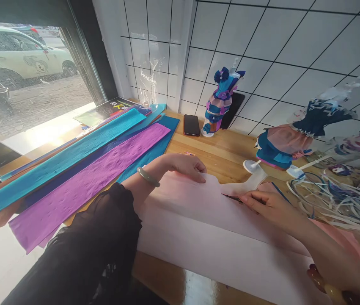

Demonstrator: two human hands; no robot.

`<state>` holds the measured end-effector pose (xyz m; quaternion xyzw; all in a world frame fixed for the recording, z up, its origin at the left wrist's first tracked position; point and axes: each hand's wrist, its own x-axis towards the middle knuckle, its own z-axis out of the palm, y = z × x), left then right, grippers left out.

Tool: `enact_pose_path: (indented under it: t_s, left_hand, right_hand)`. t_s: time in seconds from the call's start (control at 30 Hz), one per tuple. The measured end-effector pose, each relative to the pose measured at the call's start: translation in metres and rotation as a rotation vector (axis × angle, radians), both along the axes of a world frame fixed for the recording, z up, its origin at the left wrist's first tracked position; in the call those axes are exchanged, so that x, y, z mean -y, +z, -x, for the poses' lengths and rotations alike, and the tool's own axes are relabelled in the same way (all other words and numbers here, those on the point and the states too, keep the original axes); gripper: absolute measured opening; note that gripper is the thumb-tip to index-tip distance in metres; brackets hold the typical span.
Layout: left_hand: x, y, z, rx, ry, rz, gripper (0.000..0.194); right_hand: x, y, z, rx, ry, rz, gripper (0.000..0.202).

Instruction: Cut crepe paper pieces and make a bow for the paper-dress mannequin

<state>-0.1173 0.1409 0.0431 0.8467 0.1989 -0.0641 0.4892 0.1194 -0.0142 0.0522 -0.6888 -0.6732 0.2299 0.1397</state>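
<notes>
A large pale pinkish-white paper sheet point(195, 216) lies in front of me with a fold or layer line across it. At its far edge, my left hand point(188, 166) pinches the paper between thumb and fingers. My right hand point(264, 205) is closed around a small pair of dark scissors point(232, 197). Their blades point left and meet the sheet near its upper right edge. Beyond them, a narrow pale strip point(246, 183) curls away toward the right. The scissor handles are mostly hidden by my fingers.
Long blue point(62, 154) and purple crepe paper point(97, 182) pieces lie at left by the window. Along the tiled wall stand a phone point(191, 125) and small dressed forms, one in blue and pink point(219, 106). Tangled paper strips point(328, 203) heap at right.
</notes>
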Motion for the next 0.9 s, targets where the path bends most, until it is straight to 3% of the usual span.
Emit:
enact_pose_path:
  t_s: [0.23, 0.53, 0.9]
  left_hand:
    - [-0.001, 0.001, 0.0, -0.014, -0.005, 0.027, 0.029]
    - [-0.002, -0.003, -0.001, -0.01, 0.018, 0.096, 0.029]
    - [-0.002, -0.002, 0.0, -0.012, 0.031, 0.057, 0.029]
  right_hand:
    - [-0.011, 0.002, 0.008, 0.073, 0.155, 0.03, 0.048]
    - [-0.013, 0.016, 0.032, 0.114, 0.08, 0.028, 0.04]
    - [-0.017, -0.003, 0.022, -0.121, 0.114, 0.126, 0.042]
